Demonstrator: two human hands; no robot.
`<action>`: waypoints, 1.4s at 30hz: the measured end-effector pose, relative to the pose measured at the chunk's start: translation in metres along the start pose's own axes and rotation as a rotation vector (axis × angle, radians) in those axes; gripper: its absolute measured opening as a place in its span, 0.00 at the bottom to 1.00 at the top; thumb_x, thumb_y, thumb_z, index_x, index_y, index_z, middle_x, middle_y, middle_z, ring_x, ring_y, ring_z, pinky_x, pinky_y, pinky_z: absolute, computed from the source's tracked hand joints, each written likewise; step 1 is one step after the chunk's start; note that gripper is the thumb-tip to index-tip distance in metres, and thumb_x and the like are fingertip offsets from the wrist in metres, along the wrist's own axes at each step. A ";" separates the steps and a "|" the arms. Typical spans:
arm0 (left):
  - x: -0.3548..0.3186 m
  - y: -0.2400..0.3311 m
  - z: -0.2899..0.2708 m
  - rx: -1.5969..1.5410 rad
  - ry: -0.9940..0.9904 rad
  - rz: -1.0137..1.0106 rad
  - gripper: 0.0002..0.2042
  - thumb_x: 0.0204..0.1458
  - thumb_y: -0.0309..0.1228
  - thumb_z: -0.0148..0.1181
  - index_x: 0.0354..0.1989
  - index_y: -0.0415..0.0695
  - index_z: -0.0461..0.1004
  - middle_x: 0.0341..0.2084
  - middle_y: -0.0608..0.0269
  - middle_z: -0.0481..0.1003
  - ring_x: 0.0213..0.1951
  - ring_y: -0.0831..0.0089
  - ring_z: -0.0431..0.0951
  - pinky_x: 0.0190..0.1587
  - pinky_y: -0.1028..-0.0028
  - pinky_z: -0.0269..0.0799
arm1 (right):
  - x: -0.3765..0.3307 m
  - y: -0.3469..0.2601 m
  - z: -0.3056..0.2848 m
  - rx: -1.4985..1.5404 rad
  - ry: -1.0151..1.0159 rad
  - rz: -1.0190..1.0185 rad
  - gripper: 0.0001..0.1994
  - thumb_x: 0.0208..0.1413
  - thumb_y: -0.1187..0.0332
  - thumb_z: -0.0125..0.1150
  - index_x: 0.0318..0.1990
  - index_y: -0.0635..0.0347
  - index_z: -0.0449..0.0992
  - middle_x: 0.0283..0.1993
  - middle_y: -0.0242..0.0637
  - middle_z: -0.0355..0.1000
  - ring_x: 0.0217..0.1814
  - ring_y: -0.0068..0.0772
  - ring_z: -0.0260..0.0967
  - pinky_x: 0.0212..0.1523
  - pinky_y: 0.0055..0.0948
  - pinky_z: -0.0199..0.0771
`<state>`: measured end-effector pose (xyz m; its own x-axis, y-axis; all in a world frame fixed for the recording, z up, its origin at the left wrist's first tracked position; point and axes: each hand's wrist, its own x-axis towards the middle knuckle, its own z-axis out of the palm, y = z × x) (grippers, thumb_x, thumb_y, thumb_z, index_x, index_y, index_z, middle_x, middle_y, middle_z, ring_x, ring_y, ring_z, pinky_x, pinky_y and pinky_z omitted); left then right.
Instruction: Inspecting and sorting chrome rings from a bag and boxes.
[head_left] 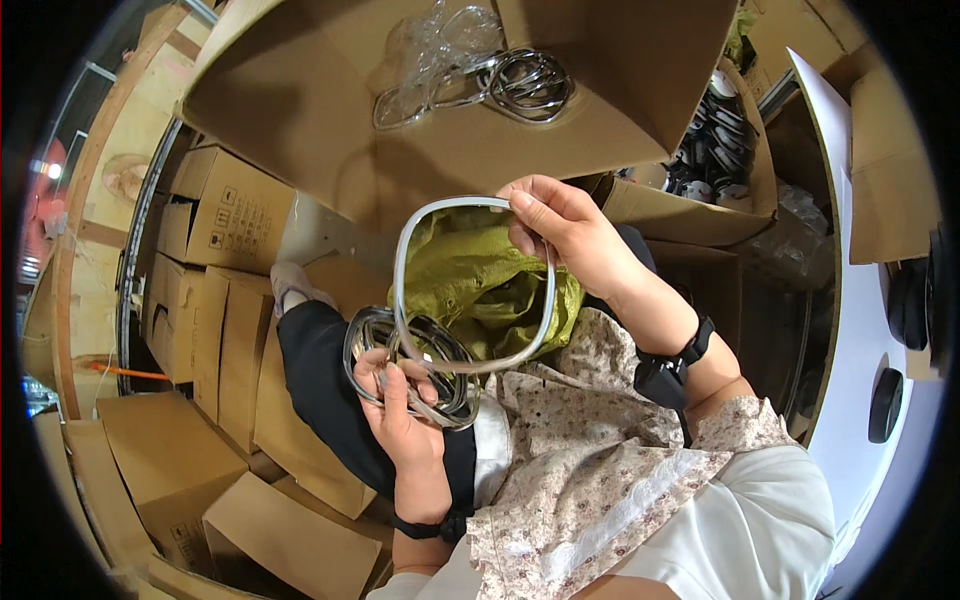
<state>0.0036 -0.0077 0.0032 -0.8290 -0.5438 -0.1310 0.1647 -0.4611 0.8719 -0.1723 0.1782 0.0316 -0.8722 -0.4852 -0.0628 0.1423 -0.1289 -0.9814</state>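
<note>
My right hand (565, 225) pinches the upper right corner of a rounded-square silvery ring (400, 275), held up in front of my lap. Its thumb lies over the rim and the fingers curl behind. My left hand (405, 415) is closed around a bundle of similar shiny and dark rings (360, 335), just below and left of the single ring. The single ring's lower edge crosses in front of the bundle; whether they touch, I cannot tell. Through the ring shows a yellow-green woven sack (455, 255), crumpled and partly open.
Ahead stands a large open cardboard box (330, 150) holding coiled rings (530, 85) and clear plastic wrapping (440, 45). Another carton (680, 215) at the right holds many dark parts (720, 145). Closed cartons (240, 215) stack along the left. A white board (850, 300) bounds the right.
</note>
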 end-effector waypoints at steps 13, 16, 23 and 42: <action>-0.021 0.011 0.002 0.101 -0.225 0.066 0.27 0.44 0.56 0.67 0.37 0.46 0.66 0.19 0.58 0.69 0.13 0.80 0.60 0.14 0.84 0.53 | -0.052 0.001 0.025 0.293 0.055 -0.055 0.10 0.65 0.65 0.51 0.44 0.63 0.69 0.23 0.24 0.64 0.23 0.11 0.56 0.23 0.14 0.54; -0.023 0.012 0.005 0.071 -0.270 0.095 0.24 0.45 0.51 0.68 0.35 0.46 0.66 0.18 0.58 0.70 0.14 0.80 0.61 0.14 0.84 0.53 | -0.054 0.004 0.021 0.274 0.093 -0.093 0.09 0.61 0.66 0.58 0.40 0.62 0.71 0.22 0.21 0.64 0.21 0.09 0.56 0.20 0.14 0.55; -0.024 0.007 0.005 0.205 -0.418 0.211 0.21 0.51 0.51 0.62 0.37 0.46 0.65 0.22 0.63 0.65 0.15 0.82 0.57 0.15 0.84 0.51 | -0.054 0.003 0.016 0.253 0.110 -0.014 0.10 0.57 0.65 0.63 0.32 0.59 0.69 0.20 0.18 0.62 0.21 0.07 0.54 0.20 0.13 0.51; 0.002 0.002 0.000 0.083 -0.050 0.096 0.08 0.62 0.28 0.49 0.47 0.43 0.65 0.29 0.61 0.71 0.19 0.82 0.65 0.20 0.84 0.61 | 0.017 0.027 -0.040 0.041 0.291 -0.101 0.10 0.61 0.64 0.58 0.34 0.61 0.69 0.22 0.25 0.64 0.23 0.15 0.60 0.24 0.18 0.58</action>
<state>0.0023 -0.0091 0.0047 -0.8376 -0.5458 -0.0227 0.2018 -0.3478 0.9156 -0.2016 0.2016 -0.0037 -0.9795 -0.2006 -0.0206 0.0619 -0.2018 -0.9775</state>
